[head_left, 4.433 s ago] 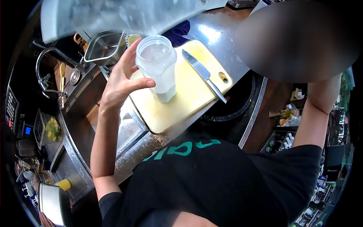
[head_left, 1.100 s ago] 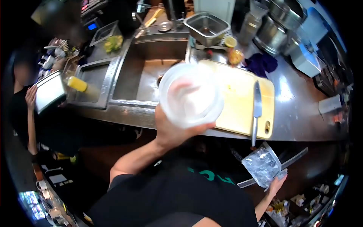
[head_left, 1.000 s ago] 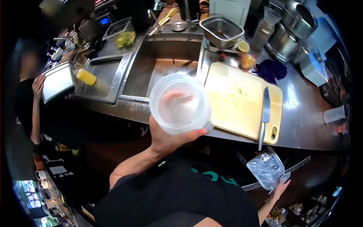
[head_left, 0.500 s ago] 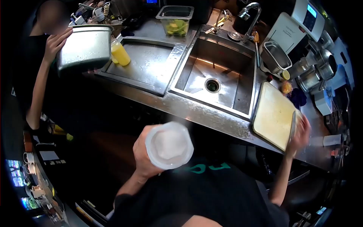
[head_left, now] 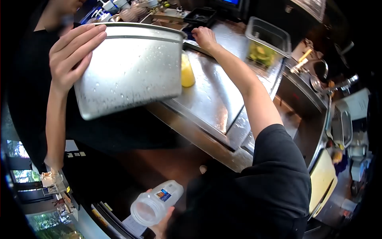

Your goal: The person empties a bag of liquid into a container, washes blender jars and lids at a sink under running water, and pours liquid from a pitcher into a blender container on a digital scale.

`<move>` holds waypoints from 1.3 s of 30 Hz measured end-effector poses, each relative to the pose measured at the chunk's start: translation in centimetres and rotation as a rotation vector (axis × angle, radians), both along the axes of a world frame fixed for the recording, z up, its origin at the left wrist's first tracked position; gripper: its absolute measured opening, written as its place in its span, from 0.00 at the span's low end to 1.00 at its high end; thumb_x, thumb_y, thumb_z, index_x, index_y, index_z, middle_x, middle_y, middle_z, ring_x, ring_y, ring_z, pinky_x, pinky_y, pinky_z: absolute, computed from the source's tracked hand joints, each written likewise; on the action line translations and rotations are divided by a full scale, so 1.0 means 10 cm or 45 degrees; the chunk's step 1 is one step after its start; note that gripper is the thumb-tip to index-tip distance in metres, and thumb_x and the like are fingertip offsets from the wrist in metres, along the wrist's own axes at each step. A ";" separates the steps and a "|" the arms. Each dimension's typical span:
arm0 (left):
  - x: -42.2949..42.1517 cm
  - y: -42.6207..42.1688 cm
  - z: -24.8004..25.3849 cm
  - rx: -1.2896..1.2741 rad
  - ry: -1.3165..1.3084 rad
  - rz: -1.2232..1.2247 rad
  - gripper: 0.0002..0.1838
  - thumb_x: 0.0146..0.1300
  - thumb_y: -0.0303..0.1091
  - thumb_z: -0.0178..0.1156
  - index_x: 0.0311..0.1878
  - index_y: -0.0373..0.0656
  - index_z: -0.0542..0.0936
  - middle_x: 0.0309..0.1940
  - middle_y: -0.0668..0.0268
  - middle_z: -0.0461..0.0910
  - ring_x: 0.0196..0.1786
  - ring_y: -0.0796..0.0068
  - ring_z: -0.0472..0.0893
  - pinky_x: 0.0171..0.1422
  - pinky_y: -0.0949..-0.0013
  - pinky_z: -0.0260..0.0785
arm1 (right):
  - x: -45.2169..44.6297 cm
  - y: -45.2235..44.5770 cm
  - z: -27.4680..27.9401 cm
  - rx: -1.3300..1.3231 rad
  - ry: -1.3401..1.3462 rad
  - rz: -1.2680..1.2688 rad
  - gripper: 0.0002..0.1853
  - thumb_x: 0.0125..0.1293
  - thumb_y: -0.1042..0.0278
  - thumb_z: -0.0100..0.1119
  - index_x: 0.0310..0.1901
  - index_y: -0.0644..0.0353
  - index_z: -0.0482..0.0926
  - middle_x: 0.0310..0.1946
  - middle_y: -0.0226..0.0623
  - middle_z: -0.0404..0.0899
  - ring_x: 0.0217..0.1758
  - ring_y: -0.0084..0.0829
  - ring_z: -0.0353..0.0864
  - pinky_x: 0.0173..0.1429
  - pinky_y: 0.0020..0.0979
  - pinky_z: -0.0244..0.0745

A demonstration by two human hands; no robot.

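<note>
My left hand (head_left: pixel 162 226) is closed around a translucent plastic jar (head_left: pixel 156 202) at the bottom centre. The jar lies tilted, its wide mouth towards the lower left and a small blue label on its side. My right arm stretches over the steel counter, and my right hand (head_left: pixel 204 37) is at the back with fingers bent together beside something dark; what they hold, if anything, is too small to make out. Nearby, a yellow-filled bottle (head_left: pixel 187 71) stands partly behind a large metal container (head_left: pixel 129 73), which a co-worker's hand (head_left: pixel 73 55) holds by its rim.
The co-worker in black stands at the left, close to my right arm's reach. A clear bin with green and yellow pieces (head_left: pixel 262 51) sits on the back counter. To the right are the sink (head_left: pixel 304 105), a cutting board (head_left: pixel 323 179) and a metal pan (head_left: pixel 342 127).
The view has swung left, bringing the co-worker's container closer. My right hand has moved from beside the knife and board to the back counter. The jar in my left hand has tipped over sideways.
</note>
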State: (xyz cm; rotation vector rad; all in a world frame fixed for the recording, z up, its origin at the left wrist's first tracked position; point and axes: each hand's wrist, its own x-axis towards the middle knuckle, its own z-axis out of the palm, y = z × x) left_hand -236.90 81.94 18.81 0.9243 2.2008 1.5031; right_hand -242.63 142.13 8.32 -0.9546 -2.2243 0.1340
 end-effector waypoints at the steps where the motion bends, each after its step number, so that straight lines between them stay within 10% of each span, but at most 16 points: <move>1: -0.06 0.05 0.02 -0.050 0.043 -0.034 0.53 0.36 0.38 0.80 0.66 0.40 0.58 0.57 0.56 0.69 0.60 0.61 0.70 0.64 0.60 0.64 | -0.14 0.13 -0.12 0.126 0.013 -0.001 0.08 0.56 0.65 0.58 0.37 0.53 0.82 0.39 0.42 0.79 0.45 0.44 0.78 0.46 0.43 0.77; 5: -0.27 0.28 0.03 -0.180 0.168 -0.176 0.52 0.36 0.38 0.80 0.64 0.40 0.60 0.56 0.56 0.70 0.60 0.61 0.70 0.64 0.60 0.64 | -0.31 0.31 -0.21 0.213 -0.387 0.085 0.12 0.53 0.64 0.62 0.40 0.53 0.82 0.50 0.40 0.73 0.54 0.44 0.71 0.50 0.45 0.74; 9: -0.44 0.43 -0.05 -0.209 0.289 -0.332 0.50 0.35 0.39 0.80 0.63 0.40 0.62 0.56 0.56 0.70 0.60 0.61 0.71 0.64 0.60 0.64 | -0.22 0.23 -0.22 0.264 0.163 0.135 0.12 0.53 0.61 0.63 0.37 0.59 0.81 0.51 0.41 0.73 0.53 0.46 0.71 0.52 0.42 0.72; 10: -0.44 0.47 -0.07 -0.204 0.293 -0.352 0.50 0.35 0.39 0.80 0.63 0.40 0.63 0.56 0.56 0.70 0.60 0.61 0.71 0.64 0.60 0.64 | -0.10 0.20 -0.21 0.298 0.288 0.084 0.11 0.56 0.60 0.65 0.34 0.59 0.79 0.38 0.41 0.78 0.46 0.39 0.76 0.50 0.36 0.73; 12: -0.45 0.57 -0.11 -0.144 0.210 -0.328 0.49 0.35 0.39 0.80 0.62 0.39 0.64 0.56 0.56 0.70 0.60 0.62 0.71 0.64 0.60 0.64 | 0.52 -0.31 0.19 -1.099 0.588 0.262 0.16 0.56 0.55 0.66 0.34 0.61 0.77 0.37 0.38 0.77 0.38 0.31 0.79 0.42 0.30 0.78; 15: -0.38 0.86 -0.07 0.044 -0.180 -0.205 0.42 0.34 0.40 0.80 0.55 0.38 0.72 0.51 0.57 0.76 0.55 0.63 0.76 0.62 0.62 0.67 | 1.35 -1.07 0.75 -1.427 0.654 0.770 0.17 0.59 0.56 0.64 0.37 0.61 0.73 0.40 0.37 0.75 0.43 0.25 0.77 0.47 0.29 0.80; 18: -0.46 1.22 0.05 0.156 -0.048 -0.520 0.41 0.35 0.39 0.79 0.55 0.36 0.72 0.48 0.56 0.78 0.51 0.66 0.79 0.59 0.63 0.71 | 1.65 -1.72 1.44 -0.425 -0.103 1.117 0.38 0.52 0.52 0.69 0.62 0.55 0.65 0.62 0.43 0.66 0.57 0.44 0.75 0.56 0.39 0.78; 20: -0.37 1.34 0.15 0.185 -0.110 -0.605 0.40 0.36 0.37 0.79 0.54 0.36 0.71 0.46 0.57 0.79 0.49 0.67 0.80 0.58 0.64 0.70 | 1.70 -2.42 1.96 -0.038 -0.606 1.006 0.51 0.38 0.75 0.76 0.67 0.53 0.58 0.60 0.47 0.65 0.58 0.48 0.72 0.59 0.38 0.75; 22: -0.26 1.37 0.21 0.116 -0.298 -0.625 0.38 0.37 0.31 0.78 0.54 0.35 0.71 0.44 0.58 0.79 0.49 0.68 0.80 0.55 0.67 0.70 | 1.65 -2.86 2.20 0.079 -0.960 1.036 0.44 0.53 0.75 0.63 0.70 0.41 0.52 0.52 0.46 0.67 0.50 0.42 0.76 0.50 0.38 0.76; 23: -0.23 1.36 0.19 0.107 -0.324 -0.659 0.38 0.37 0.31 0.77 0.54 0.35 0.71 0.44 0.58 0.79 0.49 0.69 0.79 0.55 0.67 0.70 | 1.67 -3.01 2.24 0.362 -0.843 1.104 0.40 0.53 0.74 0.65 0.68 0.52 0.58 0.45 0.45 0.70 0.42 0.39 0.77 0.44 0.34 0.76; 31: -0.17 1.08 0.11 0.177 -0.373 -0.803 0.37 0.37 0.33 0.77 0.53 0.37 0.73 0.46 0.59 0.79 0.49 0.69 0.79 0.55 0.66 0.70 | 1.61 -3.42 2.56 -0.117 -0.727 1.424 0.34 0.45 0.73 0.68 0.56 0.64 0.66 0.45 0.45 0.69 0.40 0.42 0.75 0.44 0.39 0.75; 39: -0.52 1.03 0.10 0.221 -0.583 -1.294 0.35 0.36 0.39 0.76 0.51 0.39 0.75 0.47 0.60 0.79 0.49 0.70 0.79 0.55 0.68 0.70 | 1.61 -3.76 2.53 0.151 -0.568 1.681 0.16 0.48 0.74 0.63 0.39 0.72 0.75 0.40 0.41 0.72 0.43 0.37 0.74 0.40 0.34 0.75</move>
